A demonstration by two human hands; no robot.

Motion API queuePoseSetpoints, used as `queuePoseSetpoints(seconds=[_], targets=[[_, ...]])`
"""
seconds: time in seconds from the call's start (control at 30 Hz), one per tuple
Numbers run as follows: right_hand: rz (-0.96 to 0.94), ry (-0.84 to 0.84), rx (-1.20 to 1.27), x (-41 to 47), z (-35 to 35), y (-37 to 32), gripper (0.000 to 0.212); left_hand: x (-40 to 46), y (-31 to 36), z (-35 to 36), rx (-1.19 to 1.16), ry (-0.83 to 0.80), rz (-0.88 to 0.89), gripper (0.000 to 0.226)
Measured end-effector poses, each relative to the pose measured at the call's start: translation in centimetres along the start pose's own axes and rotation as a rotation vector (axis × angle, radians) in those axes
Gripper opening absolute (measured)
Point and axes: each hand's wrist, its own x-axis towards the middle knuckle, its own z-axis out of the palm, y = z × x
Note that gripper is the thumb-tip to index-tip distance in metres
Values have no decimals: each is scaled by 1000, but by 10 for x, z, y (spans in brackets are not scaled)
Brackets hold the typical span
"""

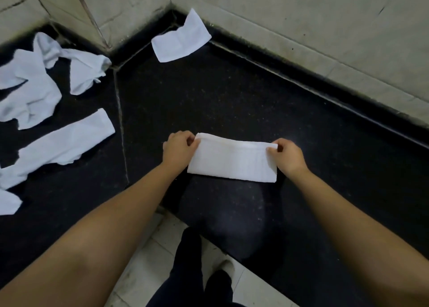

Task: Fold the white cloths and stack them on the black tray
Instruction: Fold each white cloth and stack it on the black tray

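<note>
Both hands, left (177, 150) and right (289, 157), pinch the far corners of the folded white rectangular cloth (232, 161) lying on the black speckled stone table (232, 93); line up edges before creasing, black tray not visible

Folded cloth (232, 161) white, matt, faintly ribbed (perhaps terry); counter (232, 93) black speckled stone, glossy; wall tiles (301, 16) pale, dull.

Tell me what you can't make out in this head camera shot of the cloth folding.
- Left-edge cloths: cut off by the frame, so their count is unclear.
- Cloth held by left hand and right hand: number of layers hidden underneath.
- Far cloth: whether it's one piece or a stack.
- Black tray: not distinguishable from the dark counter.
</note>
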Motion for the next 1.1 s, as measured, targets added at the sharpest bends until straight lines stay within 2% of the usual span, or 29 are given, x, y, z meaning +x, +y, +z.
queuePoseSetpoints(seconds=[0.13,0.23,0.4,0.53,0.63,0.77,0.83,0.9,1.0,1.1], targets=[[4,52,-368,10,15,-9,26,9,-5,10,187,36,13,19],[-151,40,-506,11,26,-32,44,-1,-14,11,177,50,17,35],[-398,-234,-478,20,72,-105,45,-33,-34,16,313,22,88,66],[-416,-433,-611,26,103,-141,38,-43,-45,19,382,70,92,67],[-390,-536,-666,26,104,-148,33,-46,-44,16,352,3,76,61],[-432,-537,-340,22,75,-150,8,-38,-32,2,189,-77,35,34],[-449,-469,-155,19,48,-150,10,-26,-17,-15,-43,-120,50,16],[-457,-377,4,16,17,-151,12,-14,5,-39,-224,-57,108,27],[-503,-232,202,6,-28,-152,20,-4,42,-79,-314,84,244,14],[-577,-128,324,-17,-59,-155,20,-14,70,-108,-352,169,388,13]])
